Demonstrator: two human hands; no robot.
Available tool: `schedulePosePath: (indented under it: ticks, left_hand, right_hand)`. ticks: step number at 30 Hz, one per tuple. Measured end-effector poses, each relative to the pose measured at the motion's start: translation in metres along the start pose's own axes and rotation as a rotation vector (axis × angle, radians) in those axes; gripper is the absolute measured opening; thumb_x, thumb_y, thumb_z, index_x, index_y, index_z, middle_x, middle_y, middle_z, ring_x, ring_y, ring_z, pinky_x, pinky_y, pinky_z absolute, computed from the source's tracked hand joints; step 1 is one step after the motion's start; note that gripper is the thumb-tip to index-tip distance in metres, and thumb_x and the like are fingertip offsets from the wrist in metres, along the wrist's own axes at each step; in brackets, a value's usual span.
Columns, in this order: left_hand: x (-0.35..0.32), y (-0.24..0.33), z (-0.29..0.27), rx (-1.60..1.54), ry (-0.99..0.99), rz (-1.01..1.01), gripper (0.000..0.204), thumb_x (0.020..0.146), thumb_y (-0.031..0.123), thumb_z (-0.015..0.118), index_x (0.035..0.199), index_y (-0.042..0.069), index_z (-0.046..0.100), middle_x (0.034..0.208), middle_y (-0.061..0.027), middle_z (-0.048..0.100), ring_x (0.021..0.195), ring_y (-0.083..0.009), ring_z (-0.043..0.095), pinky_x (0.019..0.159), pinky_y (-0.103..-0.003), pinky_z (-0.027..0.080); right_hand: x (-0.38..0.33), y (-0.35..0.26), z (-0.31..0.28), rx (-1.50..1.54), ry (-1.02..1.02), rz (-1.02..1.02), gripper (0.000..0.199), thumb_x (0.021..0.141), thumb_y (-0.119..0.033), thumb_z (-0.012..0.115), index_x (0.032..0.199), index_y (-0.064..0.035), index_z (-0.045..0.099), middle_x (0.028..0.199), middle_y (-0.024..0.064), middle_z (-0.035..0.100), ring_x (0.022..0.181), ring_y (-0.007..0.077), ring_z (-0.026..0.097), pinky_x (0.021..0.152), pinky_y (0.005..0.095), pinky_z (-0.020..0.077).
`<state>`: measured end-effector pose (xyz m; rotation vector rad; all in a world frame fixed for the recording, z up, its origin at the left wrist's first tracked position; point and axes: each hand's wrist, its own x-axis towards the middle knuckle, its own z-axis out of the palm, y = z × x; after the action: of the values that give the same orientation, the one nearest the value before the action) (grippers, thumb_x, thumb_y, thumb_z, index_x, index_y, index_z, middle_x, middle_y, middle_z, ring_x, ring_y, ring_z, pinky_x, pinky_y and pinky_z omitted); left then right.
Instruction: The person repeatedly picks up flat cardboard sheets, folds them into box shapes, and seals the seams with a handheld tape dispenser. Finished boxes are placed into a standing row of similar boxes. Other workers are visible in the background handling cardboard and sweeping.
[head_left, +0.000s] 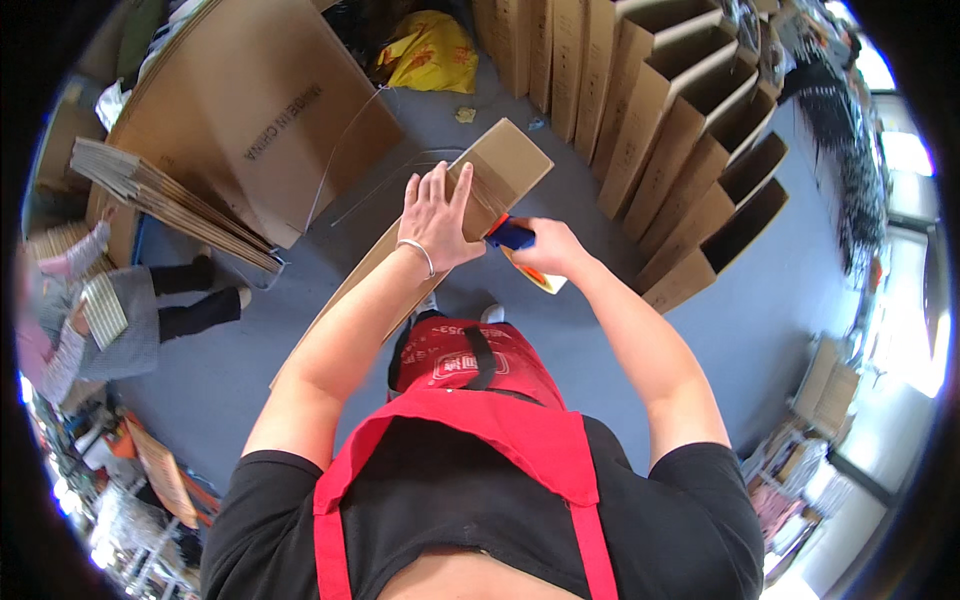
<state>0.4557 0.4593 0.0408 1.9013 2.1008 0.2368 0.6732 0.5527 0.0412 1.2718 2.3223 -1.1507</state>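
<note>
A long, narrow cardboard box [517, 160] slants in front of me, its far end tipped up to the right. Flat on its upper face lies my left hand [437, 217], fingers spread, with a bracelet at the wrist. My right hand [548, 246] is wrapped round a blue tape dispenser [511, 235] that carries a roll of tape [541, 278]. The dispenser's red-edged head touches the box's right edge, just beside my left hand. Shiny tape seems to cross the box there.
Several tall, open-topped cartons [690, 170] stand in a curved row at the right. A large cardboard sheet [250, 110] and folded cartons [170, 195] lean at the left. A yellow bag [430, 55] lies at the back. Another person [90, 310] is at the far left.
</note>
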Motion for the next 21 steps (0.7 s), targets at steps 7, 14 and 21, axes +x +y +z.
schedulePosePath:
  ticks: [7,14,21]
  left_hand:
    - [0.001,0.007,0.007,-0.054,0.034,0.312,0.089,0.08,0.036,0.077,0.161,0.023,0.042,0.17,-0.0162,0.03,0.159,-0.0346,0.025,0.131,-0.054,0.015]
    - [0.031,0.034,-0.011,-0.541,0.035,0.022,0.048,0.095,0.033,0.07,0.138,0.012,0.067,0.146,-0.0174,0.06,0.139,-0.0396,0.051,0.123,-0.048,0.035]
    - [0.069,0.12,-0.023,-2.272,-0.041,-0.665,0.021,0.104,0.018,0.068,0.112,-0.002,0.073,0.101,-0.0053,0.071,0.095,-0.0153,0.067,0.084,-0.029,0.057]
  right_hand:
    - [-0.047,0.063,-0.079,0.086,-0.031,0.004,0.074,0.069,-0.036,0.078,0.137,-0.0108,0.066,0.124,0.0218,0.072,0.114,0.0372,0.07,0.102,0.0407,0.0545]
    - [-0.038,0.095,-0.196,0.073,0.051,-0.515,0.075,0.069,-0.009,0.08,0.141,-0.0209,0.064,0.103,0.0128,0.063,0.092,0.0313,0.065,0.088,0.0398,0.0559]
    - [0.039,0.086,-0.263,0.06,-0.226,-0.947,0.084,0.058,-0.005,0.087,0.139,-0.021,0.069,0.108,0.0119,0.063,0.096,0.0305,0.064,0.085,0.0395,0.0573]
